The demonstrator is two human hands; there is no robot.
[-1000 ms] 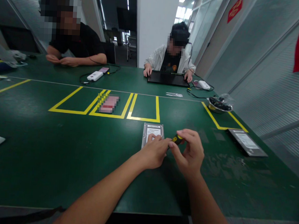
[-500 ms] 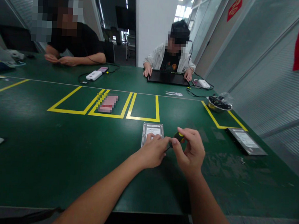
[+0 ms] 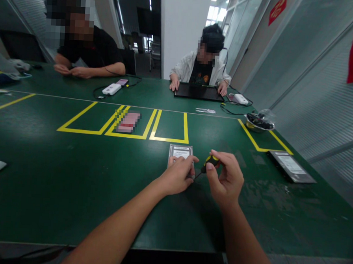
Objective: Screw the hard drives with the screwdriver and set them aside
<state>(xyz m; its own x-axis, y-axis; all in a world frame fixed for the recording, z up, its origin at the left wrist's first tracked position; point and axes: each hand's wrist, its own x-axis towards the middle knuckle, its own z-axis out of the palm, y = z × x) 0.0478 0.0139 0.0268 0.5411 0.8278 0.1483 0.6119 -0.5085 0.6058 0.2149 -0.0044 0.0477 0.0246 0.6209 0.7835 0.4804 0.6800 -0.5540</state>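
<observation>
A hard drive (image 3: 181,150) with a white label lies on the green table before me. My left hand (image 3: 175,177) covers its near part, fingers closed over the edges; what lies under the palm is hidden. In my right hand (image 3: 227,178) is a small yellow-and-black screwdriver (image 3: 208,164), pinched by the handle between thumb and fingers. Its thin shaft slants down-left to the drive's near right corner, close to my left fingertips. I cannot tell whether the tip sits in a screw.
Another hard drive (image 3: 291,166) lies to the right. Behind it stands a bowl (image 3: 259,126) of dark parts. Yellow tape (image 3: 168,140) marks boxes, one holding a pink pixelated item (image 3: 129,122). Across the table sit two people, one touching a black panel (image 3: 198,92).
My left forefinger has lifted away from the screwdriver, so more of its handle and shaft shows. My left hand has shifted slightly left, my right hand slightly right.
</observation>
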